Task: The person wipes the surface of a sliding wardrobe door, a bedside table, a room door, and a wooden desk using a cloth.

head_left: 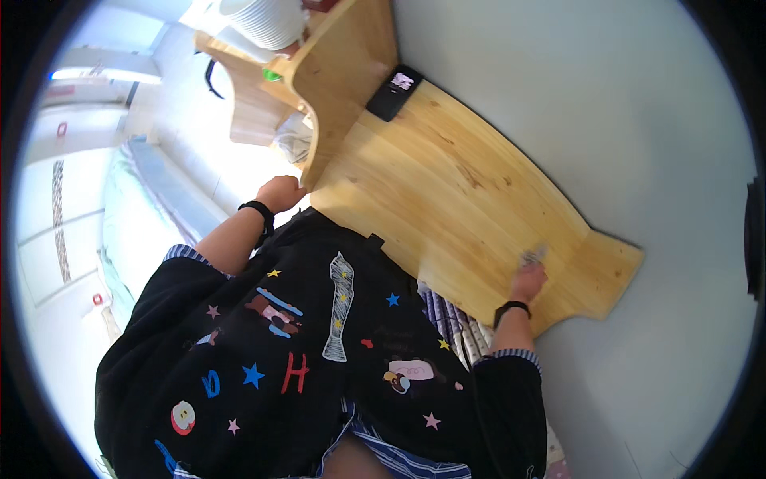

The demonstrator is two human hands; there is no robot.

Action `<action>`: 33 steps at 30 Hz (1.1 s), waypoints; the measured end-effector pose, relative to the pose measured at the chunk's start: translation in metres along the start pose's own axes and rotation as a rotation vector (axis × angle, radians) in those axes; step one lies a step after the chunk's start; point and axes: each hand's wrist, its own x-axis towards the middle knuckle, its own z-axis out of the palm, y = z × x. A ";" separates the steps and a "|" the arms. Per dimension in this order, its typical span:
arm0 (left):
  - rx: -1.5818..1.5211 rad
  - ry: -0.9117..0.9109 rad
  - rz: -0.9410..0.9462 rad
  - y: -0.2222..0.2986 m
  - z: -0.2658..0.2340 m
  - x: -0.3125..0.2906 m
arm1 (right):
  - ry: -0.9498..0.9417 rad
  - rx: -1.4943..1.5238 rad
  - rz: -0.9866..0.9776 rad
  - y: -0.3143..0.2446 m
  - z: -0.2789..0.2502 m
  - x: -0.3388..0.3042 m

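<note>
My right hand (527, 281) is over the right part of a light wooden desktop (415, 168), its fingers closed on a small crumpled greyish-white piece (533, 255). That piece is blurred, and I cannot tell whether it is tissue or cloth. My left hand (281, 194) is curled closed at the left end of the desk, beside the lower edge of the curved wooden side panel (331, 104). Its fingertips are hidden, so whatever they may hold does not show.
A black phone (394, 93) with a lit screen lies at the desktop's far left, beside the panel. Stacked white cups (263, 20) stand on the shelf above. A clear plastic bag (294, 140) sits lower in the shelf. The grey-white wall (622, 120) borders the desk's far side.
</note>
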 end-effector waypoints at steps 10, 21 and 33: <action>-0.449 -0.675 -0.050 -0.074 0.058 -0.094 | 0.182 0.121 -0.049 -0.274 -0.039 0.087; 0.026 0.146 -0.227 -0.039 0.008 -0.026 | -0.206 0.158 -1.033 -0.259 -0.010 -0.137; -0.375 -0.587 -0.222 -0.203 0.130 -0.106 | -0.094 -0.129 0.243 -0.143 -0.033 0.109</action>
